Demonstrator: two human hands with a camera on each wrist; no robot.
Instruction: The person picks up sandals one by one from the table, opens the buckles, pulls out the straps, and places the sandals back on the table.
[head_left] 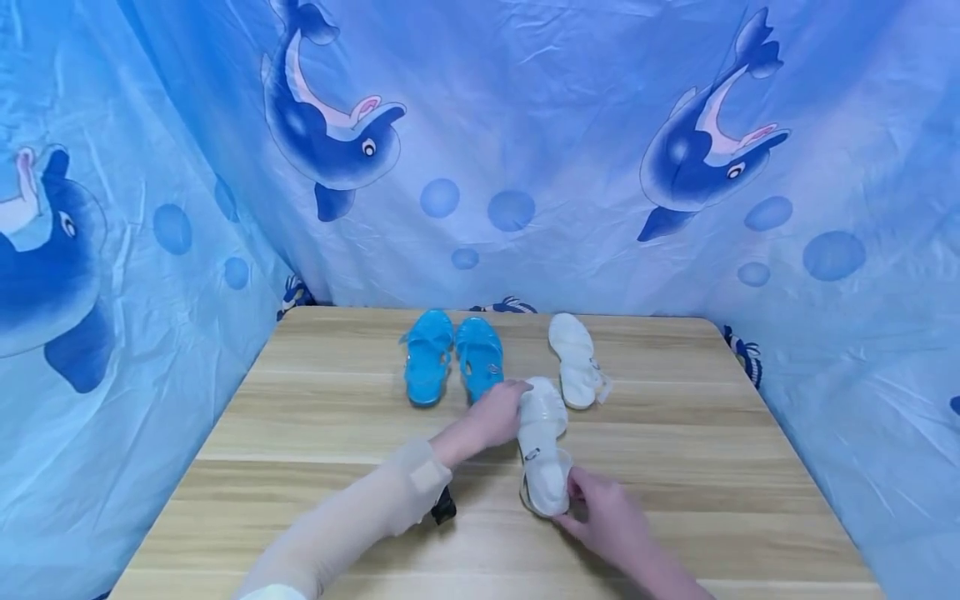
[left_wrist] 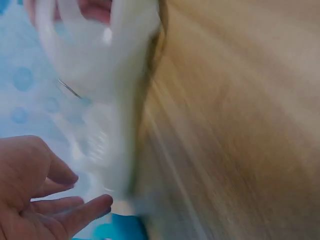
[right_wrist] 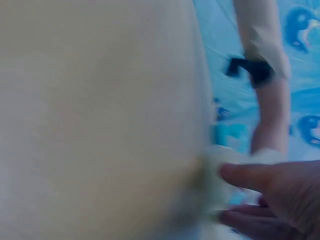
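Observation:
A white sandal (head_left: 542, 442) lies lengthwise on the table, its toe toward the back. My right hand (head_left: 611, 518) grips its heel end, thumb and fingers on either side; in the right wrist view the sandal is blurred beside the right hand (right_wrist: 275, 200). By the toe is my left hand (head_left: 501, 414). In the left wrist view, the left hand (left_wrist: 45, 195) has its fingers loosely extended and spread close to the sandal's toe (left_wrist: 112, 175), and I cannot tell whether they touch it. A thin metal buckle (left_wrist: 70, 89) shows on the strap.
Two blue sandals (head_left: 427, 358) stand side by side at the back, the right one partly behind my left hand. Another white sandal (head_left: 573, 358) lies at the back right. The wooden table (head_left: 697, 450) is bordered by blue dolphin-print curtains (head_left: 480, 125).

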